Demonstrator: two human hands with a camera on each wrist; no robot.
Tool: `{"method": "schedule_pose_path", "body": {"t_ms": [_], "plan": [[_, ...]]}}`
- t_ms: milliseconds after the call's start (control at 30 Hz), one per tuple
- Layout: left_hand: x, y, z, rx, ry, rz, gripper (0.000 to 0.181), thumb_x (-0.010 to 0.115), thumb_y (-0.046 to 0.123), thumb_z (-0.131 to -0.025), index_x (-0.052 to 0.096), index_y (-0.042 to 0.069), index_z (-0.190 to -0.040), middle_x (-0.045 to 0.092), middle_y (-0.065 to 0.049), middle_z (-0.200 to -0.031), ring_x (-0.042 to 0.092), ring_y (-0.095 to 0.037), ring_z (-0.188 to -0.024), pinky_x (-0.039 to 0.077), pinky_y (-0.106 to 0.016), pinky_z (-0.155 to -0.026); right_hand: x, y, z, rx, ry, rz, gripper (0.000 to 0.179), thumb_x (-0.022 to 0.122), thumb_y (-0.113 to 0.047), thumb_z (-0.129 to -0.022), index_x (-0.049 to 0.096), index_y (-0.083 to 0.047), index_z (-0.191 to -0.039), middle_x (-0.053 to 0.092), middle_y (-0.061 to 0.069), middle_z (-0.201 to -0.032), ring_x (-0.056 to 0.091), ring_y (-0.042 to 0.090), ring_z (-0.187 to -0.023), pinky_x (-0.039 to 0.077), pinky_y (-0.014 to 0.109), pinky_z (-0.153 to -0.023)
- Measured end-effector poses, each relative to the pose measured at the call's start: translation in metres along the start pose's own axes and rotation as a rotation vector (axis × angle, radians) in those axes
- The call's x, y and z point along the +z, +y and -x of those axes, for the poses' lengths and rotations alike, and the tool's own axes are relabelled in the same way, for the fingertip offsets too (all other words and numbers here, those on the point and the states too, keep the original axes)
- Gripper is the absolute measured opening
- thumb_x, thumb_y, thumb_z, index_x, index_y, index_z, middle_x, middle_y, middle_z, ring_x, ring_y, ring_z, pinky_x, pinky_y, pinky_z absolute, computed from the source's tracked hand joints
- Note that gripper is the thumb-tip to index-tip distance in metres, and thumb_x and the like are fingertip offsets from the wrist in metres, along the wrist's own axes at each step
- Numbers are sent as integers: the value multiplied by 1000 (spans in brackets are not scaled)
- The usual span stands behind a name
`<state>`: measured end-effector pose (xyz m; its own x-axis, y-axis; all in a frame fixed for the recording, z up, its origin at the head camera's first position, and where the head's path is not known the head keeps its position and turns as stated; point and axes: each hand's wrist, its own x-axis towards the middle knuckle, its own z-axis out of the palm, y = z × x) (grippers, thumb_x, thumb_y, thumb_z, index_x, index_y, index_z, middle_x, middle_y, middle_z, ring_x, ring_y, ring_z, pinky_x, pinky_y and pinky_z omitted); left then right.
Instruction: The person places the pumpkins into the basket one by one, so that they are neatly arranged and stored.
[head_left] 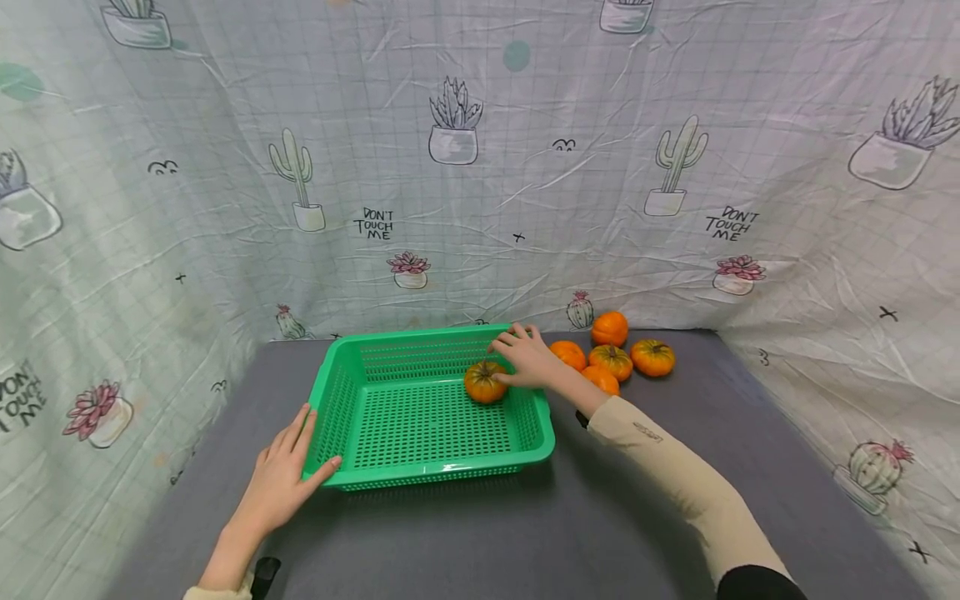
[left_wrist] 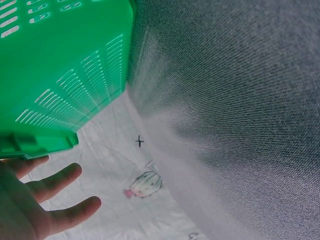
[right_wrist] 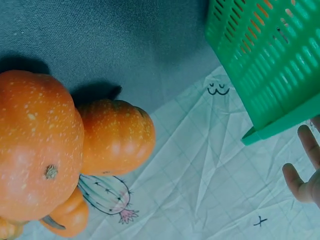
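A green plastic basket (head_left: 420, 475) with slotted walls sits on the grey table. Inside it, toward the right end, lies one small orange pumpkin (head_left: 483, 385) with greenish streaks. My right hand (head_left: 528, 360) reaches over the basket's right rim, its fingers spread and loose above the pumpkin and the thumb tip right at its side. At the basket's left front corner, my left hand (head_left: 279, 479) rests against the rim with fingers extended. The left wrist view shows the fingers (left_wrist: 55, 182) straight beside the basket's outer wall (left_wrist: 75, 85).
Several more small pumpkins (head_left: 611, 362) cluster on the table just right of the basket, near the back edge; one large pumpkin (right_wrist: 40, 145) fills the left of the right wrist view. A printed cloth (head_left: 465, 208) hangs behind and along both sides of the table (head_left: 450, 550).
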<state>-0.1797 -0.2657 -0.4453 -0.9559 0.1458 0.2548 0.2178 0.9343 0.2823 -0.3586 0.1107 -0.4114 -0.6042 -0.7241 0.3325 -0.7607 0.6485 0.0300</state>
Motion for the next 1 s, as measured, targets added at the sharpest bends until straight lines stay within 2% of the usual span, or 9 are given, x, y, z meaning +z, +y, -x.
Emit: {"method": "schedule_pose_path", "body": {"t_ms": [167,200,467,700,1000], "plan": [[1,0,-1,2,2,7,81,53,44,-86,12,6,-144,12,-14,-150,27,-42,-125,28,-64,-84,-6,-3,7,-20,40,17,37,61,-42,-81,58,-17,-109,56,2,-106,40,25,-104,31,50,-86],[1,0,-1,2,2,8,81,53,44,-86,12,6,-144,12,-14,-150,27,-42,-125,28,-64,-83,-13,-8,9,-10,28,7,36,64,-36,-80,59,-14,-108,57,4,-106,41,27,-104,31,50,-86],[1,0,-2,-2,-3,6,82,53,44,-86,11,6,-144,13,-16,-149,28,-43,-125,28,-65,-83,-23,-9,24,-3,48,26,35,67,-35,-77,58,-19,-107,56,1,-108,41,24,-103,30,48,-86],[1,1,-1,-2,-3,15,81,52,44,-86,11,5,-144,11,-15,-150,28,-44,-124,28,-65,-83,-26,-8,50,33,70,-37,30,66,-31,-79,61,-17,-104,56,1,-107,41,22,-99,32,47,-84],[0,0,-1,-7,-6,33,81,52,44,-86,10,5,-144,10,-15,-150,27,-45,-125,27,-65,-83,-23,0,87,55,184,-94,28,64,-25,-81,60,-12,-106,56,4,-107,44,22,-94,32,40,-76]]}}
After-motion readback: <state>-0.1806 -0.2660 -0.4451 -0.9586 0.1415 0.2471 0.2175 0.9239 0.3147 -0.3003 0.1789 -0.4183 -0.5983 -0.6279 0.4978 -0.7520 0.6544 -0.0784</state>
